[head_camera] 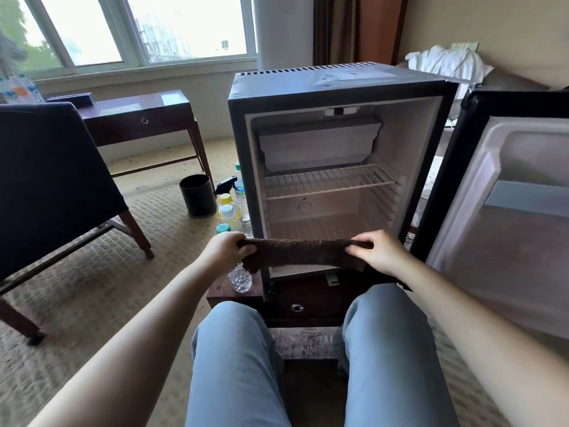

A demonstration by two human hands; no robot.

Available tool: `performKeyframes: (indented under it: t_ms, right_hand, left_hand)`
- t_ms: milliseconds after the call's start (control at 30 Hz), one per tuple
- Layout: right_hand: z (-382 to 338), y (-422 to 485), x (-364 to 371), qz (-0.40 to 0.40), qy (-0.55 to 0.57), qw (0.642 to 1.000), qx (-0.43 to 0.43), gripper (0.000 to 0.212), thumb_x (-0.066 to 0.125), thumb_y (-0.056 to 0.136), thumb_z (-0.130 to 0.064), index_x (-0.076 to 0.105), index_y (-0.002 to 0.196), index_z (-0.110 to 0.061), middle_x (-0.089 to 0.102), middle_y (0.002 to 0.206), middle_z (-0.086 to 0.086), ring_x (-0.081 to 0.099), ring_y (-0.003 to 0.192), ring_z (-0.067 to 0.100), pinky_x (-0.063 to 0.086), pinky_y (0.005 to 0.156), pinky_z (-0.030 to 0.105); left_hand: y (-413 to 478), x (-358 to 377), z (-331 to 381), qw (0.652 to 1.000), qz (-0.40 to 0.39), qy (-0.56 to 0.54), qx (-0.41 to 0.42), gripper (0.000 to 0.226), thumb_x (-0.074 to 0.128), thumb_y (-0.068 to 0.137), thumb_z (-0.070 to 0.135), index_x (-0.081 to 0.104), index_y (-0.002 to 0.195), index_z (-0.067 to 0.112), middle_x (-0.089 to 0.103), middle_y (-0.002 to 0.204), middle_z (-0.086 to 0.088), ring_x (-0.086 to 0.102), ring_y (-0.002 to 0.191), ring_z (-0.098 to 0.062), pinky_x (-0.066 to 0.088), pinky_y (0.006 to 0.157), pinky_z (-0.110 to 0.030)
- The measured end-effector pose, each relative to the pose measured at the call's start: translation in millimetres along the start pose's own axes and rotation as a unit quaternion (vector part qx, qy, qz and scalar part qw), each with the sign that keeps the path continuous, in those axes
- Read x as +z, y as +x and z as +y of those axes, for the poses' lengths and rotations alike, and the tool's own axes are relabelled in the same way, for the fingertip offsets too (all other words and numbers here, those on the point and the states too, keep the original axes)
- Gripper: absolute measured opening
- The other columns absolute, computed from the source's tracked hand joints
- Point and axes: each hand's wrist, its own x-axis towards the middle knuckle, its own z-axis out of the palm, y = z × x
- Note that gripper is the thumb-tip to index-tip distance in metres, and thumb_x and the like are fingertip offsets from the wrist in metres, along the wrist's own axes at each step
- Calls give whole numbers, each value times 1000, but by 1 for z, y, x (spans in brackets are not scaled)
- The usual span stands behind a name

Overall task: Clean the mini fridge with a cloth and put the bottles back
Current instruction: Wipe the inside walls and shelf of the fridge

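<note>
Head view: both hands are out front, the left hand and right hand each with fingers closed on an end of the brown cloth, stretched flat just in front of the mini fridge. Door swung wide, wire shelf bare, nothing inside. The bottles wait clustered on the floor beside the fridge's left side, a spray bottle among them. Emptying looks done; whether any wiping has happened I can't tell, and restocking remains.
</note>
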Motion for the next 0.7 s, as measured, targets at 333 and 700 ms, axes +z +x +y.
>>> performKeyframes:
  t_ms: [333, 700]
  right_hand:
    - [-20, 30, 5, 83, 193, 974, 83, 20, 77, 80, -26, 64, 78, -11, 61, 68, 1, 56, 67, 15, 38, 58, 23]
    - [-63, 63, 40, 29, 329, 943, 42, 41, 73, 81, -8, 61, 120, -10, 64, 105, 0, 60, 99, 15, 42, 84, 23]
  left_hand:
    - [26, 9, 42, 987, -16, -162, -2, 25, 77, 75, 37, 63, 67, 17, 61, 59, 5, 59, 57, -5, 47, 58, -13]
    - [32, -5, 75, 981, 47, -129, 136, 38, 52, 87, 8, 67, 118, 24, 72, 104, 4, 64, 94, -7, 48, 82, -18]
